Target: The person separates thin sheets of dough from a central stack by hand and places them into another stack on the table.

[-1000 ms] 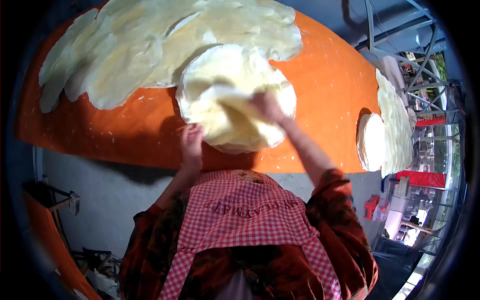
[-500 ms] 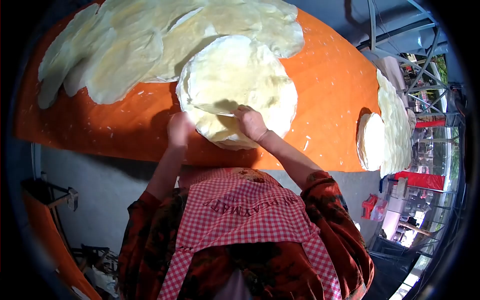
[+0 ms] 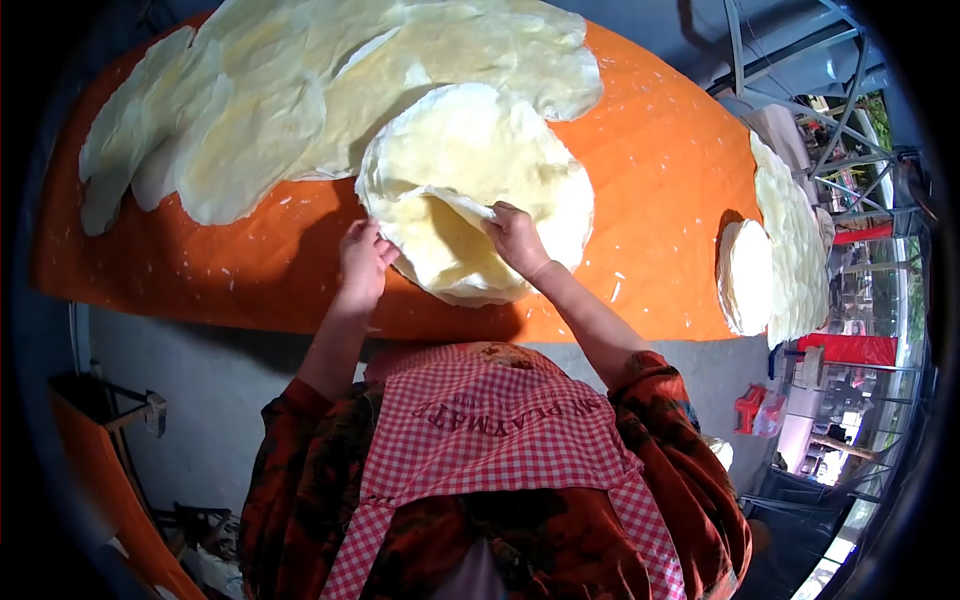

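A stack of thin, round, pale-yellow flatbread sheets [image 3: 510, 150] lies in front of me on an orange cloth. My right hand [image 3: 518, 242] is closed on the near edge of the top sheet [image 3: 460, 205], which is lifted and folded back, with a shadowed hollow beneath it. At the stack's left rim is my left hand [image 3: 366, 260], its fingers loosely bent and apart, fingertips right beside the edge.
Many overlapping sheets [image 3: 260, 110] cover the far left of the orange table [image 3: 660, 150]. A smaller stack [image 3: 745, 278] sits at the right end beside more spread sheets [image 3: 795, 250]. White scraps dot the cloth. A red stool [image 3: 748, 408] stands on the floor at right.
My right hand has raised the top sheet's edge higher and moved slightly right, widening the hollow beneath. My left hand, blurred before, now shows its fingers apart at the left rim.
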Available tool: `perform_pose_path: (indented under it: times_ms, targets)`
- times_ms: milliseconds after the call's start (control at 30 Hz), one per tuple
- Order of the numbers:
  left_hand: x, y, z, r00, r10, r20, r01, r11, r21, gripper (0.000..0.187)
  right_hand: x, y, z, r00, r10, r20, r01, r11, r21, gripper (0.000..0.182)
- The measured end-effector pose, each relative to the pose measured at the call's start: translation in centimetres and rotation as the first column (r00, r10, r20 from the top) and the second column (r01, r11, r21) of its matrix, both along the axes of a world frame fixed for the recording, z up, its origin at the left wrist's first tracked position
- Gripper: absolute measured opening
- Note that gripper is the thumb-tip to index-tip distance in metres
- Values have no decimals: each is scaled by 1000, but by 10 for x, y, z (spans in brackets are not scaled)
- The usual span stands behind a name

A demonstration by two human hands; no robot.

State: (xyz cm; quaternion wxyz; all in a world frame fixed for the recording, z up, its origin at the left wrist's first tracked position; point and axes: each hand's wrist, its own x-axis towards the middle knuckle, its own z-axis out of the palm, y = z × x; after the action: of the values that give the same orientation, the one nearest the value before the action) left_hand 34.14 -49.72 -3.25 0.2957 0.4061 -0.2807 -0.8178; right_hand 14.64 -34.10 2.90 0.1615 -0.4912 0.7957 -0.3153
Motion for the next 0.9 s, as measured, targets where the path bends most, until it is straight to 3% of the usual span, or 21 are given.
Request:
perform_pose_path:
  times_ms: [67,167,333,467,500,533,567,600,667,700,767,833,900]
  targets:
    - [2,2,7,991,5,-133,7,996,90,16,-3,-4,-3,998,-37,55,36,999,4,11]
    - [2,-1,1,994,-10,-109,19,997,79,22,-6,-3,-4,996,-29,85,28,999,15,13]
    - [-2,-4,3,999,-44,27,45,998,-37,36,-9,-4,-3,988,-48,147,39,997,63,15]
    - [-8,-12,-5,979,-140,151,149,987,-55,42,-53,-15,-28,995,29,95,-18,993,-120,15]
    - [-7,-10,-6,978,-151,143,158,986,-41,42,-62,-21,4,992,-2,124,14,995,-96,14]
    - [-8,-8,-7,977,-164,136,169,985,-27,42,-64,-28,42,999,-18,-47,11,989,-151,16]
    - [-9,-7,-8,976,-175,127,178,984,-15,43,-54,-32,91,978,-48,-204,36,997,-64,17]
    - [-7,-4,-13,977,-193,92,193,981,9,45,-52,-35,107,932,1,-363,-73,980,-183,13]
    - [-1,8,-21,972,-234,19,232,971,58,50,-29,-27,117,820,67,-569,-181,973,-146,15]
    - [0,15,-19,963,-261,66,255,963,86,49,-11,-23,109,818,56,-572,-131,987,-90,19]
    - [-1,25,-17,959,-272,76,267,961,75,49,12,-14,52,767,151,-624,-194,981,-1,23]
    - [1,29,-24,956,-274,109,267,961,72,50,25,1,-14,816,229,-530,-230,971,65,27]
    - [3,30,-25,941,-309,137,306,951,40,50,38,11,-42,881,215,-421,-200,976,79,29]
